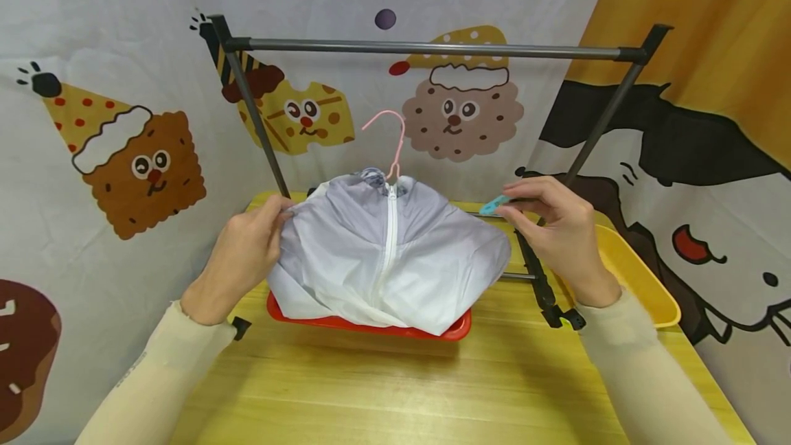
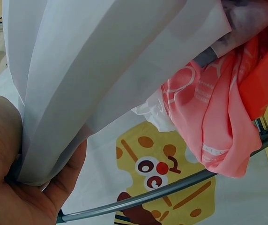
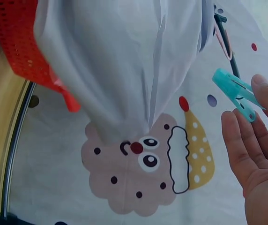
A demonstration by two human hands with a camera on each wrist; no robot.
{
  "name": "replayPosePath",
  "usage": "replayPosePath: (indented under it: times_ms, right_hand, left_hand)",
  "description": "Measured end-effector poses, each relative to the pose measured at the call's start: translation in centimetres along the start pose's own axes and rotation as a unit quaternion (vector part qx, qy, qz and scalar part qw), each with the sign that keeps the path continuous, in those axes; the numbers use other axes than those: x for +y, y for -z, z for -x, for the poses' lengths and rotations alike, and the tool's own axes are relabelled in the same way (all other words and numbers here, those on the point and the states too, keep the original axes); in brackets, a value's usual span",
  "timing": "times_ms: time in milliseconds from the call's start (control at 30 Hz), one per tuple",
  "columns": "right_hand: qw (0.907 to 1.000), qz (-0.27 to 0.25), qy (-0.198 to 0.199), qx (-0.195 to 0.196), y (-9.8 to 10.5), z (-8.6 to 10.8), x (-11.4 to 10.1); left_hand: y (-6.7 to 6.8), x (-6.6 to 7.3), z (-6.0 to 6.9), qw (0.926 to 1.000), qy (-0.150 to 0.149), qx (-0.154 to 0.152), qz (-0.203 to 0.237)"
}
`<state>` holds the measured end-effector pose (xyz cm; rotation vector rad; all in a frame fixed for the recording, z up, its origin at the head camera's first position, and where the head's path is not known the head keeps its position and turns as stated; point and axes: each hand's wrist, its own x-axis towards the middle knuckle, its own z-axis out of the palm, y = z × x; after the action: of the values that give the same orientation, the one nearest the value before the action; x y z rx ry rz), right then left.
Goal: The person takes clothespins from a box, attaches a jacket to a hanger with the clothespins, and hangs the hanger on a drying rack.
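A pale grey-to-white zip jacket (image 1: 346, 246) hangs on a pink hanger (image 1: 402, 139), whose hook stands free above the collar. My left hand (image 1: 244, 256) pinches the jacket's left-side edge between thumb and fingers; the left wrist view shows the cloth (image 2: 78, 84) folded in that grip. Off the jacket's right shoulder, my right hand (image 1: 553, 232) pinches a turquoise clothespin (image 1: 494, 205) by its handle end. In the right wrist view the clothespin (image 3: 232, 89) is apart from the jacket. Below the jacket sits a red basket (image 1: 371, 323), mostly covered.
A metal rack's top bar (image 1: 426, 49) spans behind the jacket. At the right stands a yellow basket (image 1: 643, 280). Pink printed cloth (image 2: 213, 112) hangs over the red basket's edge in the left wrist view. All this is on a wooden table (image 1: 346, 390).
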<state>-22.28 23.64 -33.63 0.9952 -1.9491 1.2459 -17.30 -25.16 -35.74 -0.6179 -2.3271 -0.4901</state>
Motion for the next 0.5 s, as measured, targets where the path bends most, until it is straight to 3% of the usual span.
replayPosePath:
  times_ms: [500]
  right_hand:
    - [0.9997,-0.010,0.018,-0.011,-2.2,-0.8,-0.6]
  left_hand:
    - [-0.2,-0.2,0.0,1.0000,0.002,0.000,-0.001]
